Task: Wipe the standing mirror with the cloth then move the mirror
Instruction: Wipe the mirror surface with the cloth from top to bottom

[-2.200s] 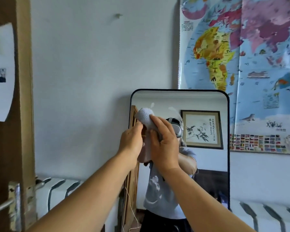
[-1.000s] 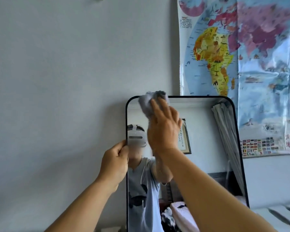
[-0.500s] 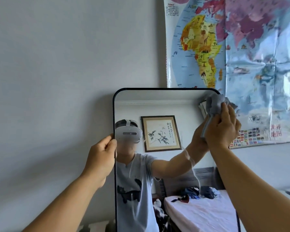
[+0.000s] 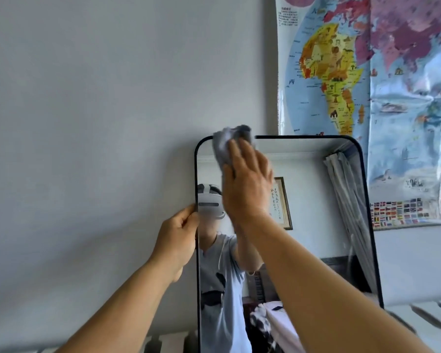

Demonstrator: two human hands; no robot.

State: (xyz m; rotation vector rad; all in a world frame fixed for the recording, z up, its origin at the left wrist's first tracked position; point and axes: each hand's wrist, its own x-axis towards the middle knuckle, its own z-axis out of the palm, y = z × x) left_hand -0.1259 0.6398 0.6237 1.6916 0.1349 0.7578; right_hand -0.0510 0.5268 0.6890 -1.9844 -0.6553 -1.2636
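Observation:
A tall standing mirror (image 4: 316,225) with a thin black frame and rounded corners leans upright against the pale wall. My left hand (image 4: 180,239) grips its left frame edge at about mid-height of what shows. My right hand (image 4: 248,184) presses a bunched grey cloth (image 4: 225,143) flat against the glass near the top left corner; part of the cloth sticks up over the top edge. The mirror's bottom is out of view.
A large colourful world map (image 4: 367,85) hangs on the wall just right of and behind the mirror. A white radiator (image 4: 163,342) runs low along the wall behind the mirror, also showing at the lower right. Bare wall lies to the left.
My right hand has swept the cloth from the mirror's top right corner across to its top left. My left hand keeps its hold on the left frame edge.

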